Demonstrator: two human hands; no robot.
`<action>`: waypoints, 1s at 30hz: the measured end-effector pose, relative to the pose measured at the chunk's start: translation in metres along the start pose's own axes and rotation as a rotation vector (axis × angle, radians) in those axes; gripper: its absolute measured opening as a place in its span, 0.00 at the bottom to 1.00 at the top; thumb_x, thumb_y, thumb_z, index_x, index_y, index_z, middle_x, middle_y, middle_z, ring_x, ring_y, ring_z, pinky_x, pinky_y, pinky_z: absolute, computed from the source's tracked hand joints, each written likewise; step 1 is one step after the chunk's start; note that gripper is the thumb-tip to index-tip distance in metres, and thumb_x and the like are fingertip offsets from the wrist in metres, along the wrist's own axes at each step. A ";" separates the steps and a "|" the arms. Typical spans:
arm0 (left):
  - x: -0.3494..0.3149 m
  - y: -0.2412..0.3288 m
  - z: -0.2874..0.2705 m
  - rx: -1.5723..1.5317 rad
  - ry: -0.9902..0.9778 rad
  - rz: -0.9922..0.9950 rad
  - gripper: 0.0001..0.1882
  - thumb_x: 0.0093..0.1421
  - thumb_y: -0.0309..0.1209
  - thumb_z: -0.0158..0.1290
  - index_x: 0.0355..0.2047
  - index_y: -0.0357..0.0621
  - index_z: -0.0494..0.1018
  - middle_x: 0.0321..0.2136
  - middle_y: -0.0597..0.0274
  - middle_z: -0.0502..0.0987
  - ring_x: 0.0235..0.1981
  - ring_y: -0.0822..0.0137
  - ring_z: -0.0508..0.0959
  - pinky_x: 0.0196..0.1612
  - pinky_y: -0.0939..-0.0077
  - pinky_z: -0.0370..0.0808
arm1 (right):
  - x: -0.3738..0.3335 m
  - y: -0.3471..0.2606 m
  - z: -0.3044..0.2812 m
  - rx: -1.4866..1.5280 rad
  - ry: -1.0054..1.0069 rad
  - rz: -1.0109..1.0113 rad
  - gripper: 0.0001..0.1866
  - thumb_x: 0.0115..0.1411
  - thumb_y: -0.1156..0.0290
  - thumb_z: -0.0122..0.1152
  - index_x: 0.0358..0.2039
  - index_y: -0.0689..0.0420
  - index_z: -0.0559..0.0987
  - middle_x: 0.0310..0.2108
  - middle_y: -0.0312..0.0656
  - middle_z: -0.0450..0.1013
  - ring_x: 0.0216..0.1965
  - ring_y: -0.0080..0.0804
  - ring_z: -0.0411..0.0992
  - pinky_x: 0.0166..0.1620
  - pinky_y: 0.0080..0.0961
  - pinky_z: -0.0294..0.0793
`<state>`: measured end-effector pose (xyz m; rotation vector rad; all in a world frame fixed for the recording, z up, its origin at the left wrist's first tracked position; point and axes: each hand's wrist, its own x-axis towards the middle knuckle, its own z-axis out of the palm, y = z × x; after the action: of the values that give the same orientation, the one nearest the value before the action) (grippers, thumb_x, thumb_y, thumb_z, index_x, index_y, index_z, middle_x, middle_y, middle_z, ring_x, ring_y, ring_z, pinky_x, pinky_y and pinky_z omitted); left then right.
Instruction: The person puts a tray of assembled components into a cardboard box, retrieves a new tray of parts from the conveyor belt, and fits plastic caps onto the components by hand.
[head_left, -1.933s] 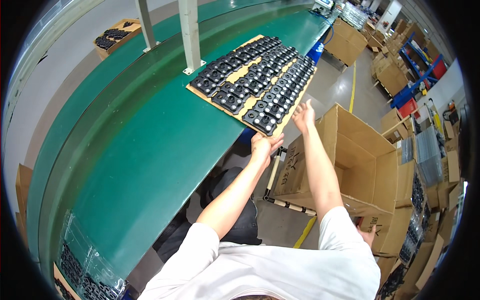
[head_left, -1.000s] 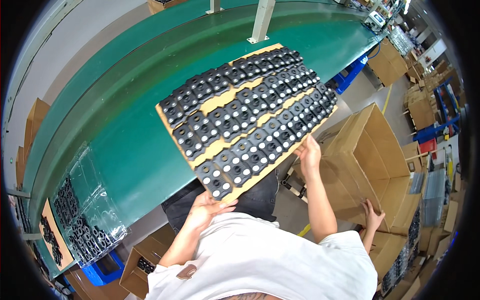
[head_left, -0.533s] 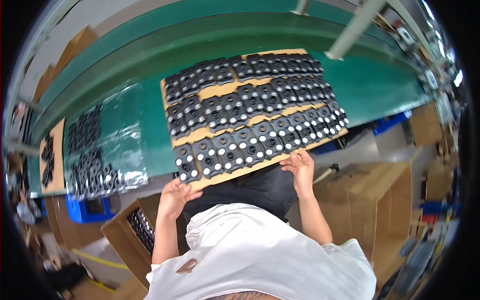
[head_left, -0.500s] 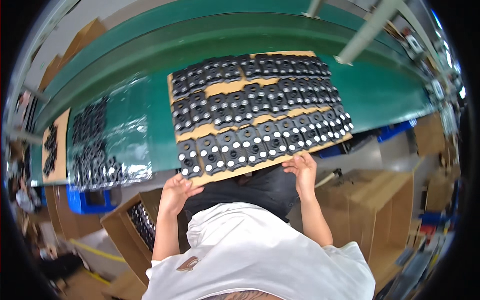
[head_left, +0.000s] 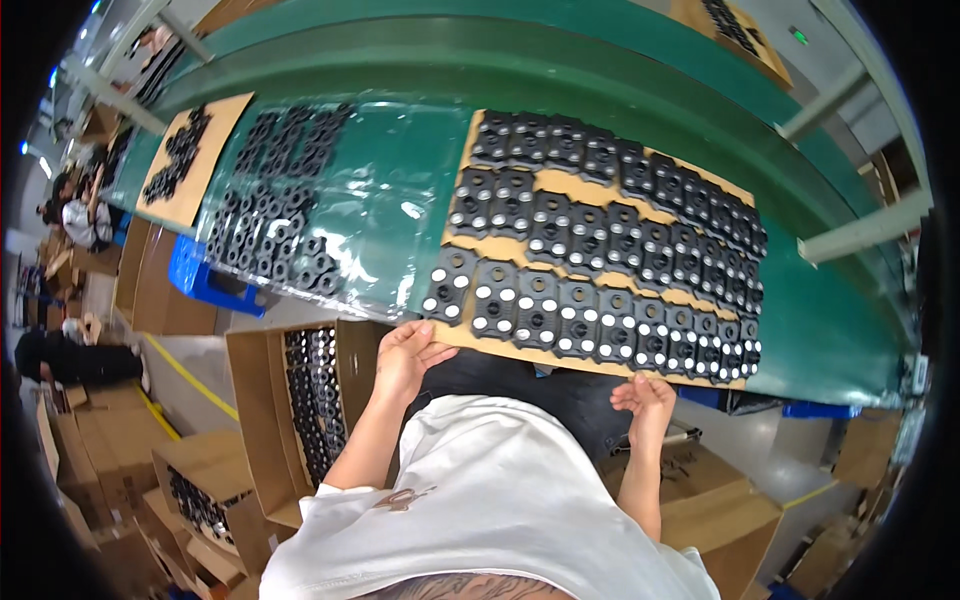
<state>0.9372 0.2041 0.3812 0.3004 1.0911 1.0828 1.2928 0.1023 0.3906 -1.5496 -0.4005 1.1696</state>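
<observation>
A flat cardboard sheet (head_left: 560,185) lies on the green conveyor belt in front of me. Rows of black plastic parts (head_left: 585,320) with round holes and white dots cover it. At its near left corner, my left hand (head_left: 405,362) is closed on the edge, thumb and fingers pinching the board. Farther right along the same near edge, my right hand (head_left: 645,402) has its fingertips on the board, the other fingers curled below it. What lies under the sheet is hidden.
Left of the sheet, clear plastic film (head_left: 385,215) bears more black parts (head_left: 275,235). Beyond it sits another loaded cardboard sheet (head_left: 185,190). Below the belt stand a blue crate (head_left: 205,280), an open carton (head_left: 270,440) of parts and another carton (head_left: 715,510). Metal posts (head_left: 860,235) rise at right.
My view has turned to the left, so the sheet and both hands appear farther right and tilted the other way. Both hands stay at the sheet's near edge.
</observation>
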 end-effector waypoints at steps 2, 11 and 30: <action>0.002 0.009 -0.011 -0.022 0.047 -0.020 0.08 0.70 0.24 0.51 0.44 0.30 0.74 0.36 0.48 0.81 0.33 0.58 0.85 0.44 0.65 0.85 | -0.011 -0.004 0.006 -0.112 -0.058 0.090 0.13 0.68 0.70 0.59 0.31 0.67 0.80 0.20 0.48 0.78 0.19 0.30 0.75 0.26 0.20 0.75; 0.017 0.021 -0.044 -0.031 -0.080 -0.078 0.09 0.70 0.28 0.54 0.42 0.32 0.74 0.37 0.45 0.82 0.35 0.56 0.86 0.44 0.64 0.85 | -0.024 -0.104 0.178 -0.936 -1.054 -0.155 0.06 0.63 0.75 0.64 0.34 0.64 0.85 0.23 0.41 0.79 0.22 0.28 0.75 0.27 0.21 0.73; -0.023 0.065 0.008 1.030 -0.383 0.812 0.12 0.55 0.20 0.61 0.41 0.36 0.80 0.38 0.55 0.85 0.38 0.57 0.82 0.45 0.69 0.77 | 0.093 -0.029 0.504 -1.224 -1.133 -1.187 0.11 0.50 0.62 0.74 0.28 0.56 0.86 0.32 0.47 0.77 0.32 0.47 0.77 0.40 0.39 0.78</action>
<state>0.9068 0.2188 0.4419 1.8127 1.1113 0.9819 0.9253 0.4600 0.4178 -0.8877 -2.7031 0.6101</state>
